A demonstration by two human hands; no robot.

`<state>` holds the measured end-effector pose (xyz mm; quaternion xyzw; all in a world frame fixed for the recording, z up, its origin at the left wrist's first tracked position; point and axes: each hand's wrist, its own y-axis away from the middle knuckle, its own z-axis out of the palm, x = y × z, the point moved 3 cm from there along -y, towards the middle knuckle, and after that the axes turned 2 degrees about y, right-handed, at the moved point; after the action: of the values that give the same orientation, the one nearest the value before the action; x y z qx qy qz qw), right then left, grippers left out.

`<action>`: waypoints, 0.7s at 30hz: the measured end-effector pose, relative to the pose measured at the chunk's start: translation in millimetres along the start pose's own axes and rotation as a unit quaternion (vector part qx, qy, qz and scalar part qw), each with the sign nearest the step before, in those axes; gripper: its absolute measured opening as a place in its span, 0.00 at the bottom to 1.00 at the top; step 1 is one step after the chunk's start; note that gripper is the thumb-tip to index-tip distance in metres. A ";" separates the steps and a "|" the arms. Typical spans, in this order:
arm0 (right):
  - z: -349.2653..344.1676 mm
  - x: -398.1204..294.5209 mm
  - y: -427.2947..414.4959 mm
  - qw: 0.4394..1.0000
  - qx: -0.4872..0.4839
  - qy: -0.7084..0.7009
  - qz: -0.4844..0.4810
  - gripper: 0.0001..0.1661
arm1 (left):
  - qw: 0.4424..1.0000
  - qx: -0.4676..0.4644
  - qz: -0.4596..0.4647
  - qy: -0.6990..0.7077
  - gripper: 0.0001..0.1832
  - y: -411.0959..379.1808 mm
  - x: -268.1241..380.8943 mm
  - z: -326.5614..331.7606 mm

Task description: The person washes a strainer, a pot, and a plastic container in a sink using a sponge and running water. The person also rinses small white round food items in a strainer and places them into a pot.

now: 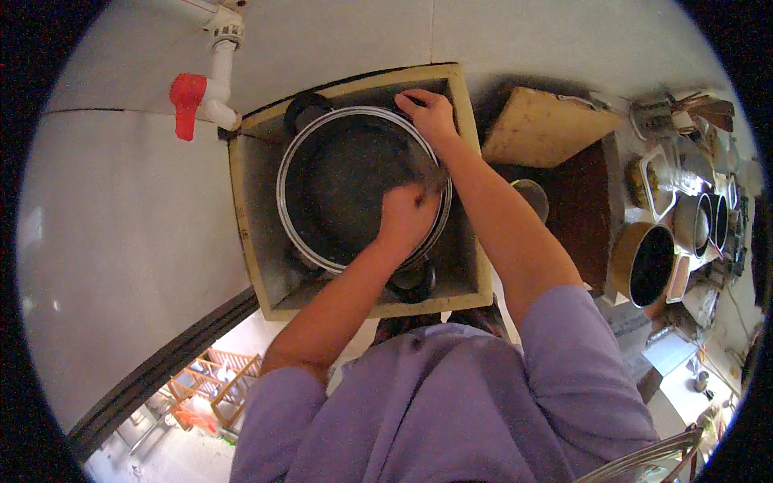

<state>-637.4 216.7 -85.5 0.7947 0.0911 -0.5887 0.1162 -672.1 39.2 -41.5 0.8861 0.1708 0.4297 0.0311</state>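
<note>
A large round pot (356,163) with a pale metal rim and a dark inside sits in a deep stone-like sink (362,311). My left hand (406,218) reaches into it, fingers curled, close to the right inner wall. Something grey and blurred shows by those fingers; I cannot make out what it is. At the far right of the rim, my right hand (427,115) has its thumb and fingers closed on the pot's edge or handle. One dark loop handle (416,284) juts out at the near side, and another (307,111) at the far left.
A white pipe with a red-handled valve (187,99) hangs at the sink's far left corner. Right of the sink, a worn board (546,130) leans with a knife (583,101) above it. Farther right are a deep pot (643,265), a white-rimmed tray (658,184) and utensils (703,111).
</note>
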 end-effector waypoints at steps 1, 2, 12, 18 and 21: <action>-3.1 -11.1 5.9 0.999 0.014 0.046 -0.013 0.20 | 0.997 -0.068 -0.017 0.023 0.15 20.2 8.1 -14.4; -6.7 -20.6 9.8 0.995 0.031 0.093 -0.024 0.20 | 0.989 -0.138 -0.034 0.045 0.16 38.0 14.4 -31.6; -13.0 -21.9 4.8 0.979 -0.014 0.174 -0.101 0.26 | 0.751 -0.142 0.156 -0.625 0.08 36.6 -47.7 -174.0; -11.5 -11.4 -2.4 0.970 -0.025 0.209 -0.125 0.32 | 0.610 -0.115 0.462 -0.633 0.15 -90.4 -35.5 -173.1; -12.8 -19.1 2.6 0.974 -0.033 0.186 -0.125 0.32 | 0.578 -0.088 0.547 -0.599 0.20 -108.5 -12.0 -155.5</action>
<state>-630.5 217.8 -63.4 0.8684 0.2289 -0.4373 0.0485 -829.0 122.9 25.4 0.8604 -0.4421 -0.2508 -0.0364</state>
